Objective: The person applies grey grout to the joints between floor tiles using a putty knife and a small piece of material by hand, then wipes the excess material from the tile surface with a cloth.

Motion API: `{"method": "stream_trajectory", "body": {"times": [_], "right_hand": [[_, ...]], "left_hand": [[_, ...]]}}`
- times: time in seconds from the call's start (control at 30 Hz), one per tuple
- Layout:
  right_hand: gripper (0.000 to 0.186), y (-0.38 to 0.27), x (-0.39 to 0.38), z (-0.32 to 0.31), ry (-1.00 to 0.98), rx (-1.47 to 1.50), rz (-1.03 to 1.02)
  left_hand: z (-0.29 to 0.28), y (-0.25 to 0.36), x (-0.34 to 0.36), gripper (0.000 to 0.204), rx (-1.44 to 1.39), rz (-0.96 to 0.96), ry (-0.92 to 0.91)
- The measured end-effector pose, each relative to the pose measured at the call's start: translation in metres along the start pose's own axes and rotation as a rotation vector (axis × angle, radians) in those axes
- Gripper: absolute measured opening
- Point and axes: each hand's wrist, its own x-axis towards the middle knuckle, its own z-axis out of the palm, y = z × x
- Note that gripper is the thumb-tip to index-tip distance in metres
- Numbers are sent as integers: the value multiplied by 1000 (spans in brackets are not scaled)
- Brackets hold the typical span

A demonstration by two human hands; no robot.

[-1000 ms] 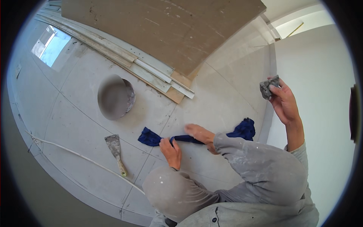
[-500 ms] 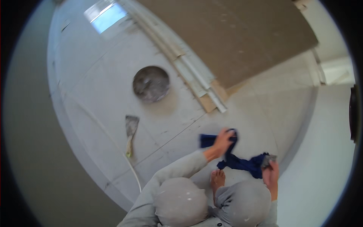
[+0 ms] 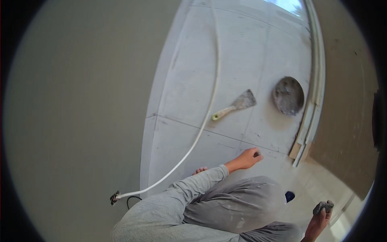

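My left hand (image 3: 246, 159) hovers over the tiled floor, fingers curled together. A small dark spot shows at its fingertips, and I cannot make out what it is. At the lower right, my right hand (image 3: 319, 221) grips a rough grey lump (image 3: 322, 207) that looks caked with filler. Only a bit of the dark blue cloth (image 3: 290, 196) shows beyond my knee; the rest is hidden. Ahead of my left hand lies a putty knife (image 3: 241, 101), its blade smeared grey and its handle end green. To the right of it stands a round bowl (image 3: 288, 96) holding grey paste.
A white cable (image 3: 217, 60) curves along the floor to bare wire ends (image 3: 115, 197) by the wall (image 3: 88, 101) on my left. Long pale strips (image 3: 316, 88) lie beside a large brown board (image 3: 346, 92) on the right. My bare toes (image 3: 200, 171) show beside my sleeve.
My view has swung left, so bowl and putty knife appear farther right. My left hand has let go of the blue cloth, which is now mostly hidden. The right hand still holds the grey lump.
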Motion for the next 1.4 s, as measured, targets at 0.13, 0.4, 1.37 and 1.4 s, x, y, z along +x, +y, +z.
{"method": "stream_trajectory", "body": {"times": [0.13,0.4,1.37,1.4], "right_hand": [[38,-37,73,63,-175,-269,50],[26,73,198,201,-595,-307,176],[36,293,100,656,-620,-583,-337],[38,295,90,658,-580,-588,-303]], "left_hand": [[-52,0,-18,24,-38,-62,250],[-67,-27,-69,24,-224,-62,565],[58,-189,-348,22,-159,-394,1618],[60,-192,-355,22,-166,-394,1619]]}}
